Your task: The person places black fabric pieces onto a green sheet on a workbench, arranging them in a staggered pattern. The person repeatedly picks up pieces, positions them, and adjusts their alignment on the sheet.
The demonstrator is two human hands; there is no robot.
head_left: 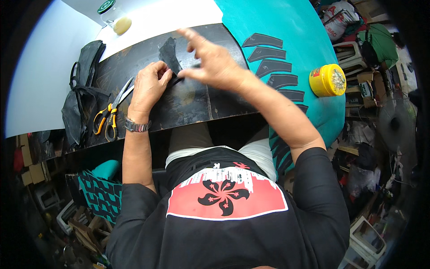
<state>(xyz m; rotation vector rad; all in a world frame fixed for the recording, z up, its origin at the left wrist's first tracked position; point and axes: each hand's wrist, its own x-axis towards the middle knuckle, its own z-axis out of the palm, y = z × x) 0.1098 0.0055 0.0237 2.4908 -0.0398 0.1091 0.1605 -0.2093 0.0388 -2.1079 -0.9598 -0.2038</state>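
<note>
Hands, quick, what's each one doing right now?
Left hand: closed, pinching the black cut piece.
Right hand: fingers spread, thumb and finger touching the same piece.

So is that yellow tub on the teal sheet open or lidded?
Open. The yellow tub stands upright on the teal sheet with no lid on it, its greyish contents showing at the mouth.

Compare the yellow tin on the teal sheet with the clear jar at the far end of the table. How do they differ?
The yellow tin is opaque, wide and short; the clear jar is see-through and shows pale yellowish contents at one end. The tin stands to the right of the hands, on the teal sheet; the jar lies on the white surface, far left. The jar has a dark green lid; the tin's top looks greyish. Neither is touched by a hand.
</note>
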